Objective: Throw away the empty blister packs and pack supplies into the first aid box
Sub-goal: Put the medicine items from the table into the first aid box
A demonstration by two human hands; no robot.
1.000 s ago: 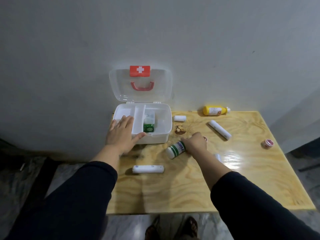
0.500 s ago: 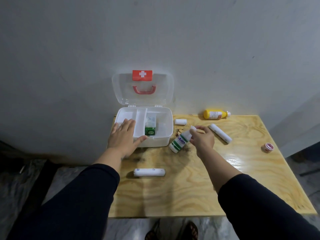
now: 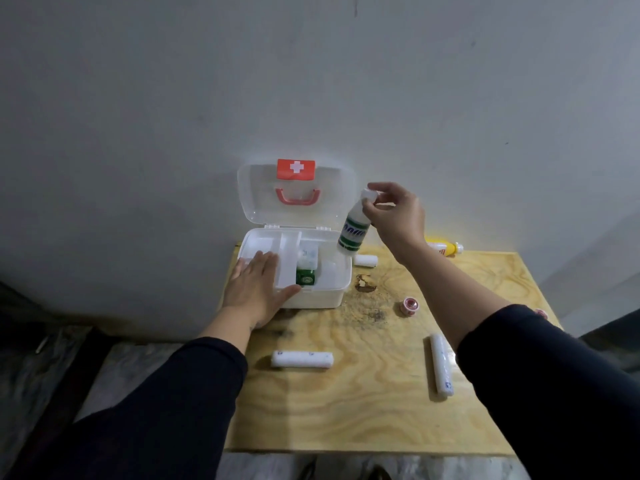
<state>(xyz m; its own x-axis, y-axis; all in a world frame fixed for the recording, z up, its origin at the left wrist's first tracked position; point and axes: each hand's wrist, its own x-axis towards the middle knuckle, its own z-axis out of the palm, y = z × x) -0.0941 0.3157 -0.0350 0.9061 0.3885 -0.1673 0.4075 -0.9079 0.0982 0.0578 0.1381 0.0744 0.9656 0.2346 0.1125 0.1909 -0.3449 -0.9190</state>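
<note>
**Annotator:** Raised since the frame half a second earlier: the white plastic bottle with green bands [image 3: 352, 233], which had then been low over the tabletop and, a second earlier, lying on it. Head view: the right hand [image 3: 394, 216] pinched it at the neck, just under the white cap, with thumb and fingertips closed round it. The bottle hung tilted, base down, and appeared to be above the right rim of the white plastic first aid box [image 3: 311, 299], touching nothing else.

**Reader:** And the other hand?

**Annotator:** Unchanged. The left hand [image 3: 258, 289] lay flat on the box's near left corner, fingers straight and thumb along the front wall, gripping nothing. It appeared to steady the box. The clear hinged lid [image 3: 259, 202] stood open against the wall.

**Reader:** What did that mean for the task?

**Annotator:** Probably that the bottle was in transfer and not yet packed. The box's right compartment already held a green carton [image 3: 305, 277], with room beside it. Several supplies were still unpacked on the pale plywood table [image 3: 363, 427]:
- a long white bandage roll [image 3: 302, 359] near the left sleeve
- a second long roll [image 3: 440, 368] beside the right sleeve
- a short white roll [image 3: 366, 260] just beside the box
- a yellow bottle [image 3: 445, 249] at the back
- a small pink tape roll [image 3: 409, 304]

No blister pack could be made out.
</note>
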